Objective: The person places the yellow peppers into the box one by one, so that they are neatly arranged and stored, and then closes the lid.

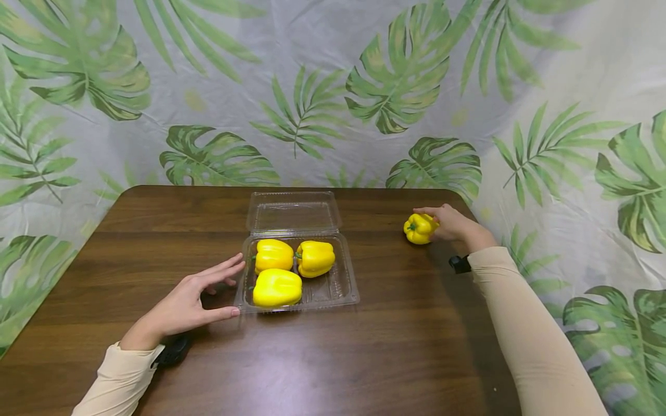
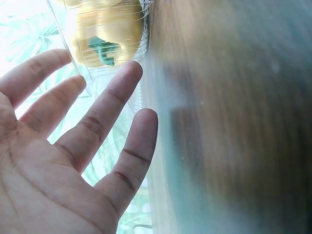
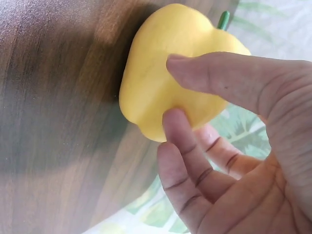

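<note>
On the table's right side, my right hand [image 1: 451, 224] holds a yellow bell pepper [image 1: 419, 229] with thumb and fingers. In the right wrist view, the thumb lies across that pepper [image 3: 170, 39] and the other fingers bend against its side. A clear plastic clamshell container [image 1: 333, 292] sits near the middle with its lid [image 1: 293, 214] folded back. Inside it lie three yellow bell peppers: one at back left [image 1: 273, 256], one at back right [image 1: 315, 258], one in front [image 1: 277, 288]. My left hand [image 1: 189, 297] spreads its fingers at the container's left edge, thumb at the front corner.
Everything stands on a dark brown wooden table [image 1: 364, 358]. A leaf-print curtain [image 1: 312, 86] hangs right behind the table's back edge and along both sides. Black wrist cameras are strapped on both forearms.
</note>
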A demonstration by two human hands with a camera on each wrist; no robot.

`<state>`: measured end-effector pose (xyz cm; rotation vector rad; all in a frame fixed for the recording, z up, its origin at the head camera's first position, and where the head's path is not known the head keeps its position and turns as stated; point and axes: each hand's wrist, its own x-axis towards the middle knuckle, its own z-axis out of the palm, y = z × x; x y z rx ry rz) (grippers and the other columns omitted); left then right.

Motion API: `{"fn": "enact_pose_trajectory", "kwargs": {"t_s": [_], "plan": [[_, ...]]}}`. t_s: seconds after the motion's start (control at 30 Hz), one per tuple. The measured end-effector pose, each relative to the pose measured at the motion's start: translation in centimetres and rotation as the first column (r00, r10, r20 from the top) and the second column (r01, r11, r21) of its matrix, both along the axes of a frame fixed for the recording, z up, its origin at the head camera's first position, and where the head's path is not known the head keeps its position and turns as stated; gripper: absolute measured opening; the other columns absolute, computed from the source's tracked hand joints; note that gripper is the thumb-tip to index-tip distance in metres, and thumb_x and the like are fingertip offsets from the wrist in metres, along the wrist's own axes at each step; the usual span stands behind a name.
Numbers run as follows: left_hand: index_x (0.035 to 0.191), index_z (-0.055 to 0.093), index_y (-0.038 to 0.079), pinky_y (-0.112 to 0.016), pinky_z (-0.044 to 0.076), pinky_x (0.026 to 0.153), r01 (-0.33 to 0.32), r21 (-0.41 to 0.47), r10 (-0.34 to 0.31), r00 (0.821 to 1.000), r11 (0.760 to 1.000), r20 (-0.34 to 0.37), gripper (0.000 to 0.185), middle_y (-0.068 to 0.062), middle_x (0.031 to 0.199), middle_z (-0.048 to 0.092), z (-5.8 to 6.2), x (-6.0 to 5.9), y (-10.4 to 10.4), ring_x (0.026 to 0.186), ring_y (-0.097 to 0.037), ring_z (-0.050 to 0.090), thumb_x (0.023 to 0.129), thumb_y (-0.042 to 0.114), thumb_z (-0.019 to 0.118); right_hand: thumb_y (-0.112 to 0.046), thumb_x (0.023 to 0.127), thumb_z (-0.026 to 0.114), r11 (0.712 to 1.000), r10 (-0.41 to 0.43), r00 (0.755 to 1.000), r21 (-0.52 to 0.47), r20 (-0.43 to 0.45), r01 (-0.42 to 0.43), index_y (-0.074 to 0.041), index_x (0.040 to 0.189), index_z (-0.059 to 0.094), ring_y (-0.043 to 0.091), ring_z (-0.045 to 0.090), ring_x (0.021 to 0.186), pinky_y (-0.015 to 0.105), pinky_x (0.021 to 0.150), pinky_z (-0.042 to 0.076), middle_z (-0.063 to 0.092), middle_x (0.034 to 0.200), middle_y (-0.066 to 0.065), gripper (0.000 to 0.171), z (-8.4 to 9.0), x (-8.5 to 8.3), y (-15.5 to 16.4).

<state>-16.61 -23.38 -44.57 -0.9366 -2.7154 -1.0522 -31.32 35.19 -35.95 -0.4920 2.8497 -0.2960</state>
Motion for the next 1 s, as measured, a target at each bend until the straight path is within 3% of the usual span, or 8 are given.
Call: {"fn": "enact_pose_trajectory", "kwargs": {"t_s": [0.2,0.33,0.37,0.47,0.57,0.6,0.77,1.0], "plan": [[0.158,0.055,0.016,-0.031,0.059,0.087,-0.002,0.002,0.002,1.000,1.000,0.000,0.082,-0.008,0.170,0.047,0.0,0.1,0.0,0.113,-0.015,0.072,0.087,0.037,0.091,-0.007,0.088,0.084,0.998,-0.028,0.999,-0.055,0.029,0.030,-0.001,0.161,0.046,0.020,0.032,0.071,0.035,0.069,0.030,0.036,0.072,0.002,0.083,-0.5,-0.4,0.3],[0.157,0.057,0.015,-0.032,0.060,0.087,0.000,0.005,0.000,1.000,1.000,0.004,0.081,-0.009,0.170,0.047,0.1,0.1,0.0,0.113,-0.015,0.072,0.087,0.036,0.091,-0.010,0.088,0.086,0.994,-0.048,0.998,-0.100,0.044,0.052,0.000,0.160,0.046,0.020,0.030,0.069,0.034,0.069,0.030,0.033,0.071,0.002,0.083,-0.8,-0.6,0.4],[0.157,0.057,0.015,-0.032,0.060,0.087,0.001,0.006,-0.001,1.000,1.000,0.005,0.081,-0.009,0.170,0.047,0.1,0.1,0.0,0.113,-0.015,0.072,0.087,0.036,0.091,-0.011,0.087,0.086,0.993,-0.044,0.998,-0.111,0.035,0.047,0.001,0.159,0.048,0.024,0.038,0.069,0.035,0.070,0.036,0.042,0.071,0.006,0.082,-0.9,-0.5,0.5],[0.157,0.056,0.015,-0.032,0.060,0.087,0.004,0.004,-0.004,1.000,1.000,0.008,0.081,-0.010,0.170,0.046,0.1,0.1,0.0,0.113,-0.015,0.072,0.088,0.036,0.091,-0.012,0.088,0.088,0.988,-0.029,0.999,-0.153,0.023,0.033,0.003,0.157,0.050,0.046,0.065,0.094,0.046,0.088,0.056,0.070,0.101,0.032,0.079,-1.2,-0.4,0.5],[0.157,0.056,0.014,-0.032,0.060,0.087,0.005,0.003,-0.005,1.000,1.000,0.009,0.081,-0.011,0.170,0.046,0.1,0.1,0.0,0.113,-0.015,0.072,0.087,0.036,0.091,-0.015,0.090,0.087,0.973,-0.014,0.999,-0.229,0.052,0.026,0.006,0.156,0.050,0.052,0.061,0.131,0.060,0.108,0.052,0.057,0.151,0.036,0.079,-1.4,-0.1,0.5],[0.157,0.056,0.014,-0.032,0.060,0.087,0.006,0.004,-0.006,1.000,1.000,0.008,0.081,-0.011,0.170,0.046,0.1,0.0,0.0,0.113,-0.015,0.072,0.087,0.036,0.091,-0.017,0.091,0.087,0.966,-0.022,0.996,-0.254,0.082,0.042,0.005,0.158,0.048,0.050,0.060,0.132,0.059,0.110,0.051,0.054,0.155,0.034,0.080,-1.5,0.0,0.5],[0.157,0.057,0.015,-0.032,0.060,0.087,0.004,0.004,-0.004,1.000,1.000,0.007,0.081,-0.011,0.170,0.046,0.0,-0.1,-0.1,0.113,-0.015,0.072,0.087,0.036,0.091,-0.023,0.093,0.085,0.921,-0.054,0.982,-0.370,0.180,0.118,-0.004,0.162,0.043,0.038,0.056,0.130,0.048,0.106,0.048,0.051,0.158,0.028,0.083,-2.8,0.1,0.9],[0.157,0.057,0.015,-0.032,0.060,0.087,0.001,0.000,-0.001,1.000,1.000,0.009,0.081,-0.009,0.170,0.046,0.0,-0.1,-0.1,0.114,-0.014,0.072,0.087,0.037,0.091,-0.028,0.094,0.085,0.888,-0.072,0.982,-0.438,0.174,0.143,-0.009,0.163,0.043,0.039,0.056,0.132,0.049,0.108,0.048,0.055,0.153,0.025,0.083,-3.8,0.8,0.8]]}}
